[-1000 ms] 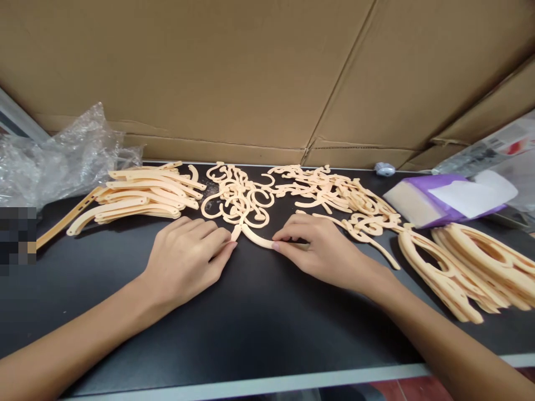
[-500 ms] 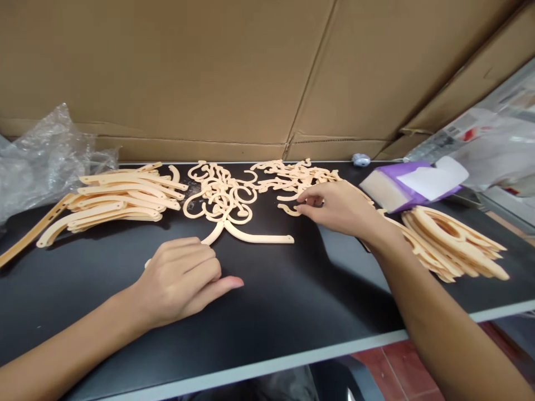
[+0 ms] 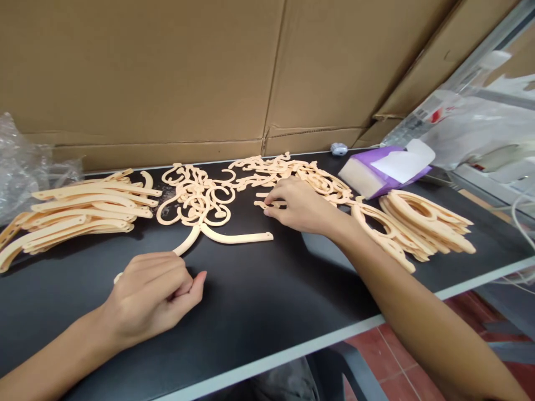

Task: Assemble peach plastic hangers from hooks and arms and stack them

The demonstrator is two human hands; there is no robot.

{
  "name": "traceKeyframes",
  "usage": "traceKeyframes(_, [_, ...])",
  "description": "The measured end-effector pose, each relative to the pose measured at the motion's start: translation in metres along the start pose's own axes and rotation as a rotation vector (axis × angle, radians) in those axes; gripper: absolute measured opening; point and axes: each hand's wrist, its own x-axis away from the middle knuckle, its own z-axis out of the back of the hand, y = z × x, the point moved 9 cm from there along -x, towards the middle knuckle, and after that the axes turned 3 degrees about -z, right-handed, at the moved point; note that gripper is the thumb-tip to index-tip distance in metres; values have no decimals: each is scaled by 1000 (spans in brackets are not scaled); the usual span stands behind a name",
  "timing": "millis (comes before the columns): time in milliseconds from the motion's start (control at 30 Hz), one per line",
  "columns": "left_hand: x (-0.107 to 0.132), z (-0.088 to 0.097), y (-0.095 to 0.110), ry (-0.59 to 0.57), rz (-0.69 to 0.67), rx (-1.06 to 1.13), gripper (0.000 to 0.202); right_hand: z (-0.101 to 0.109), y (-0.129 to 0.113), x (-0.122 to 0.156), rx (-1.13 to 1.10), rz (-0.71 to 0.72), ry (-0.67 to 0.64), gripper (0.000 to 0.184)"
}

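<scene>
Two peach curved hanger arms (image 3: 234,238) lie joined in a shallow V on the black table (image 3: 259,312). My left hand (image 3: 152,292) rests curled over the near end of the left arm, fingers closed on it. My right hand (image 3: 298,209) reaches to the near edge of a pile of small peach clip pieces (image 3: 301,170), where thumb and fingertips pinch one small piece. A heap of peach hooks (image 3: 194,195) lies just behind the V.
A stack of loose curved arms (image 3: 79,209) lies at the left, and a stack of finished hangers (image 3: 422,220) at the right. A purple packet (image 3: 376,172), crumpled plastic (image 3: 25,167) and a cardboard wall (image 3: 209,72) border the back. The table edge runs near me.
My right hand left the right hanger arm and went back-right to the pile of small pieces. My left hand slid back along the left arm and curled. The view swung right.
</scene>
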Motion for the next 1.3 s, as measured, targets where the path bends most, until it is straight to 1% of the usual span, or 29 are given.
traceKeyframes(100, [-5,8,-8,38,107,-21,43,-3,-3,-1,15,28,38,16])
traceKeyframes(200, [-5,13,-17,51,220,-6,43,-5,-8,-1,27,45,68,19])
traceKeyframes(367, [9,14,-37,86,451,105,51,1,-14,0,23,52,132,25])
traceKeyframes(433, [9,12,-39,84,485,131,52,7,-15,0,38,49,167,28])
traceKeyframes(500, [1,7,-34,53,451,143,51,14,-15,1,49,41,205,30])
traceKeyframes(600, [-21,-1,-22,1,340,145,50,20,-15,2,34,29,245,31])
traceKeyframes(700, [-44,-9,-12,-20,251,159,50,23,-17,3,30,23,264,32])
traceKeyframes(800, [-63,-18,-5,-43,202,173,51,28,-18,4,19,17,309,32])
traceKeyframes(867, [-72,-21,-2,-23,166,155,52,32,-17,5,-25,10,346,30])
traceKeyframes(1000, [-83,-31,5,54,41,84,55,39,-6,5,-203,-40,399,26])
traceKeyframes(1100, [-86,-47,2,49,8,78,55,39,2,4,-300,-70,417,24])
traceKeyframes(1200, [-89,-62,-1,-11,-5,17,51,36,5,3,-319,-73,396,23])
traceKeyframes(1300, [-90,-73,1,-141,-42,-133,35,34,6,3,-365,-68,378,24])
